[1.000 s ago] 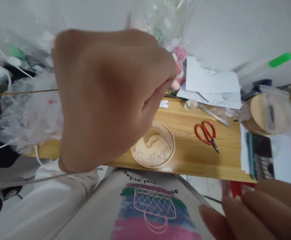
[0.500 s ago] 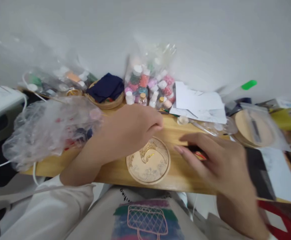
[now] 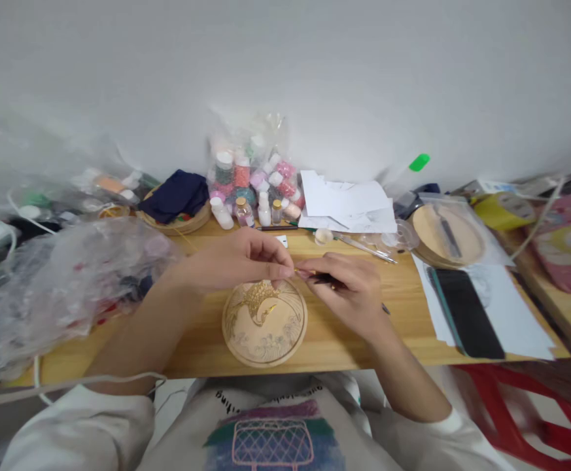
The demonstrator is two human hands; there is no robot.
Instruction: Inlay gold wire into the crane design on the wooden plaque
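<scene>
My left hand [image 3: 239, 261] hovers over the top edge of a round embroidery hoop, thumb and forefinger pinched together. Something tiny and gold-coloured shows at the fingertips, too small to name. Close beside it, my right hand [image 3: 346, 288] is closed around a small dark-handled tool [image 3: 325, 279], its tip meeting the left fingertips. Most of that tool is hidden by the fingers. The embroidery hoop [image 3: 265, 337] lies flat near the table's front edge. Its pale fabric carries gold stitching in the upper part and grey drawn lines below.
A crumpled plastic bag [image 3: 54, 281] covers the table's left. Behind stand bead jars [image 3: 242, 173] in a clear bag, small bottles [image 3: 244, 212] and white papers [image 3: 344, 199]. Tweezers [image 3: 366, 248] lie to the right, with a phone [image 3: 466, 314] on paper and a bagged hoop [image 3: 445, 235].
The right hand has moved in to meet the left hand above the hoop. My left fingers have turned into a pinch. The view has shifted to the right, showing the phone fully.
</scene>
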